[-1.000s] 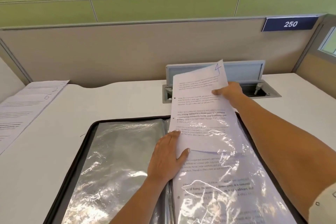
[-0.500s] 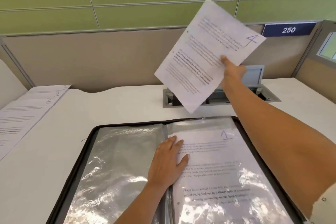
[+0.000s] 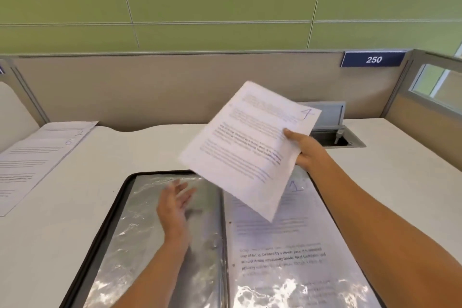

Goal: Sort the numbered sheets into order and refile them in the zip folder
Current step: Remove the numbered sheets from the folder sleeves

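A zip folder [image 3: 117,197] with a black edge lies open on the desk, its clear plastic sleeves shining. The right sleeve holds a sheet marked 1 [image 3: 287,245]. My right hand [image 3: 303,150] pinches the right edge of a sheet marked 4 [image 3: 247,147] and holds it tilted in the air above the folder's top. My left hand [image 3: 175,205] hovers over the left sleeve with fingers spread and relaxed, holding nothing. At the far left of the desk lie loose sheets [image 3: 37,157], the upper ones marked 6 and 2.
A desk partition [image 3: 175,87] runs across the back with a blue plate reading 250 [image 3: 373,59]. An open cable hatch [image 3: 335,132] is set in the desk behind the held sheet. A glass side panel [image 3: 435,87] stands at the right.
The sheet marked 4 came out of the right sleeve, rose, and now swings down and left. My left hand lifted off the folder's spine and moved left.
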The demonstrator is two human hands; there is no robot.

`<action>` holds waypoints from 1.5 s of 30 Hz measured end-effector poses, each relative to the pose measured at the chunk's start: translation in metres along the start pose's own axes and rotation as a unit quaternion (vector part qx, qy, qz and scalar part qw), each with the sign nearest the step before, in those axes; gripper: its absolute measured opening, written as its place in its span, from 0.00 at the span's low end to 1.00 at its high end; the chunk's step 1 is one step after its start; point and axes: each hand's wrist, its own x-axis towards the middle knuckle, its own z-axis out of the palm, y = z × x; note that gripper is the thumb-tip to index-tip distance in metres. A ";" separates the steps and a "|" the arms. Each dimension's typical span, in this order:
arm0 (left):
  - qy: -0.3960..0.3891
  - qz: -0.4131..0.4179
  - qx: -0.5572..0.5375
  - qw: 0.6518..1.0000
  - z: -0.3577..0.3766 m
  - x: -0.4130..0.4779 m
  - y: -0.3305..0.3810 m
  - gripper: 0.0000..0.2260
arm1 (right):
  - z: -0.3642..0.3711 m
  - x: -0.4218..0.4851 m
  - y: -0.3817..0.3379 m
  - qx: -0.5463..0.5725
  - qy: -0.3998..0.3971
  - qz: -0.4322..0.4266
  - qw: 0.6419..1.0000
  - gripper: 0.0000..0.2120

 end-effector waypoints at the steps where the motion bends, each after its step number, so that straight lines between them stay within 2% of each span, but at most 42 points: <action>1: 0.006 -0.033 -0.037 0.999 -0.007 0.007 0.010 0.11 | -0.003 -0.007 0.003 -0.021 -0.005 0.016 1.000 0.17; 3: -0.036 -0.109 -0.038 0.993 -0.014 0.013 0.031 0.14 | -0.007 -0.019 0.012 -0.055 -0.021 0.048 0.997 0.16; 5: -0.108 -0.171 0.052 0.978 -0.017 0.008 0.044 0.12 | -0.006 -0.032 0.022 -0.071 -0.037 0.071 0.994 0.16; 7: -0.155 -0.173 0.159 0.960 -0.021 -0.002 0.049 0.10 | -0.001 -0.040 0.031 -0.075 -0.040 0.077 0.993 0.17; 8: -0.154 -0.151 0.198 0.956 -0.025 -0.004 0.050 0.10 | 0.002 -0.046 0.034 -0.071 -0.037 0.075 0.994 0.17; 14: -0.091 -0.074 0.245 0.962 -0.057 -0.011 0.063 0.13 | 0.023 -0.077 0.056 -0.062 -0.040 0.107 0.992 0.14; 20: 0.003 -0.039 0.211 0.977 -0.080 -0.007 0.080 0.13 | 0.047 -0.103 0.089 -0.153 0.013 0.130 0.980 0.10; 26: 0.064 -0.035 0.205 0.976 -0.110 0.013 0.094 0.11 | 0.077 -0.112 0.109 -0.227 -0.042 0.129 0.964 0.13; 31: 0.099 -0.024 0.184 0.978 -0.139 0.031 0.114 0.15 | 0.112 -0.119 0.121 -0.250 -0.118 0.150 0.949 0.11; 36: 0.121 -0.020 0.180 0.976 -0.189 0.066 0.141 0.16 | 0.166 -0.116 0.154 -0.275 -0.133 0.148 0.941 0.16; 45: 0.137 -0.017 0.229 0.964 -0.314 0.165 0.205 0.16 | 0.306 -0.119 0.245 -0.301 -0.136 0.124 0.936 0.17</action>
